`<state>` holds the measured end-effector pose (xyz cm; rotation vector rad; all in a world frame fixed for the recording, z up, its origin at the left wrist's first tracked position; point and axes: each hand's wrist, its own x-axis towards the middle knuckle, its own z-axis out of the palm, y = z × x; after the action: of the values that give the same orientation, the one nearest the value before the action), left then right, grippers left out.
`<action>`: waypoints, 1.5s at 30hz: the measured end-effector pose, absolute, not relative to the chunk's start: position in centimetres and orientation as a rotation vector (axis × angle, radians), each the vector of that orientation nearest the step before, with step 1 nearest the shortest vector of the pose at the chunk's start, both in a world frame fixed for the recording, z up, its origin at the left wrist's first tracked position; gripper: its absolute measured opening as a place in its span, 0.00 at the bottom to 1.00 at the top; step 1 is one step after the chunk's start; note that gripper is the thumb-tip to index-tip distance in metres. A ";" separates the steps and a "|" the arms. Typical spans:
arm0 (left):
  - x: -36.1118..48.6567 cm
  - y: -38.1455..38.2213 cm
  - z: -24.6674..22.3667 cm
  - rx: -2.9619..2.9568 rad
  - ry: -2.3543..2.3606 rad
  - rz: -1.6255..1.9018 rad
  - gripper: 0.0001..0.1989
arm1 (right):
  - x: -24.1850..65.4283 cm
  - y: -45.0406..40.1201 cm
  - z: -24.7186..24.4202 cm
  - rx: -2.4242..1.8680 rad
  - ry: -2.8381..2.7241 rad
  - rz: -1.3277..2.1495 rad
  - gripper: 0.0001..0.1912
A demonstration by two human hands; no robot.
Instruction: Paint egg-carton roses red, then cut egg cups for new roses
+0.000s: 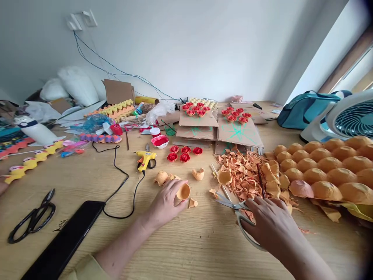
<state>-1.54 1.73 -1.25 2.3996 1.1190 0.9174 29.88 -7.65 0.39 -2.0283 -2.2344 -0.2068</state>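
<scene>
My left hand (169,197) holds a small orange egg-carton cup (183,191), its hollow side facing up and toward the camera. In my right hand (269,217) is a pair of scissors (244,224) with pale handles, blades parted and pointing left. A small orange scrap (192,203) lies just right of the held cup. Behind my left hand sit more orange cups (161,178), and a cut piece (198,174) stands farther right. Past the scissors is a heap of orange shreds (243,175) with another cup (224,177) at its left edge.
Red paper roses (185,157) stand mid-table, before cardboard sheets (198,131). A yellow glue gun (145,160) with a black cord, black scissors (35,217) and a black slab (67,241) occupy the left. Orange egg trays (329,167) and a fan (346,116) are at right.
</scene>
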 end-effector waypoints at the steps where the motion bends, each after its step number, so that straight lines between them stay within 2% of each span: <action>1: -1.6 1.7 -1.4 2.430 1.120 0.875 0.25 | 29.7 -7.6 0.5 -2.043 -2.240 -0.195 0.06; 7: -1.6 1.4 -1.6 2.452 1.160 0.708 0.25 | 28.6 -7.0 1.2 -2.017 -2.297 -0.088 0.07; 12: -1.5 1.0 -1.1 2.417 1.197 0.665 0.25 | 28.5 -6.6 1.4 -1.995 -2.254 -0.143 0.12; 19: -1.5 0.9 -1.0 2.410 1.185 0.681 0.28 | 29.3 -5.9 1.7 -1.940 -2.104 -0.155 0.13; 26: -1.4 0.9 -0.8 2.547 1.194 0.809 0.28 | 31.0 -5.6 2.1 -2.297 -1.841 -0.282 0.17; 30: -1.3 0.9 -0.5 2.622 1.156 0.879 0.25 | 32.0 -5.7 2.6 -2.452 -1.817 -0.169 0.19; 34: -1.1 0.7 -0.2 2.647 1.097 0.958 0.18 | 32.9 -6.3 3.2 -2.426 -1.937 0.009 0.16; 45: -0.2 0.2 -0.1 2.693 0.951 1.123 0.10 | 33.4 -6.7 3.3 -2.372 -1.991 -0.032 0.14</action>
<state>-0.19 0.24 -0.10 2.6927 0.9511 1.1231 33.43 -6.74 3.29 -2.3720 -1.9906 -0.0321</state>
